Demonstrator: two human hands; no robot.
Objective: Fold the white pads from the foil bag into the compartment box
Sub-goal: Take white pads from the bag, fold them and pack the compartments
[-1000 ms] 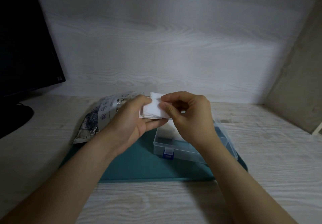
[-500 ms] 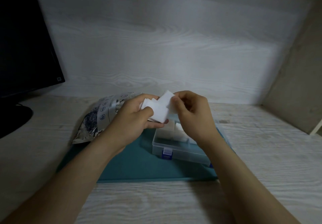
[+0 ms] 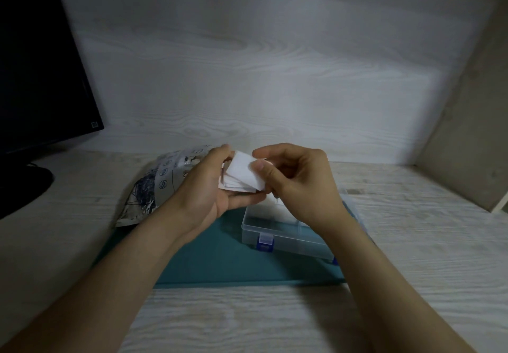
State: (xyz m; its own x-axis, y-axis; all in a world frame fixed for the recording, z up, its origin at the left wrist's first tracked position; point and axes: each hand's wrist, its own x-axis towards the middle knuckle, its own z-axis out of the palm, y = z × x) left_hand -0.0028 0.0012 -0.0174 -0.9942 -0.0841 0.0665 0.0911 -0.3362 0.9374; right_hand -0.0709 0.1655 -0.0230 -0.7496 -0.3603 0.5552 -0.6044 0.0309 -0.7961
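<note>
- Pale wood-grain desk [image 3: 412, 242] with a matching back panel [image 3: 247, 78]; a dark monitor [image 3: 41, 78] stands at the far left, well apart from the work.
- One teal mat [image 3: 220, 259] lies on the desk as a work base. It carries the one clear compartment box [image 3: 286, 237], which sits just below the hands, probably so that a folded pad has only a short drop.
- Two blue latches [image 3: 265, 242] show on the front wall of the box. Something whitish appears in a far compartment, but it is too hidden to identify.
- One foil bag [image 3: 154, 187] lies crumpled at the mat's left rear edge, behind the left wrist, within easy reach for the next draw.
- White pads [image 3: 242, 172] are held in the air above the rear of the box, as a small fanned stack. Several layered edges show, but an exact count cannot be read.
- Left hand [image 3: 200, 187]: fingers curled round the stack, cradling it from beneath and serving as the holder.
- Right hand [image 3: 299, 185]: thumb and forefinger pinch the uppermost pad at its right corner, apparently to peel one pad free for folding.
</note>
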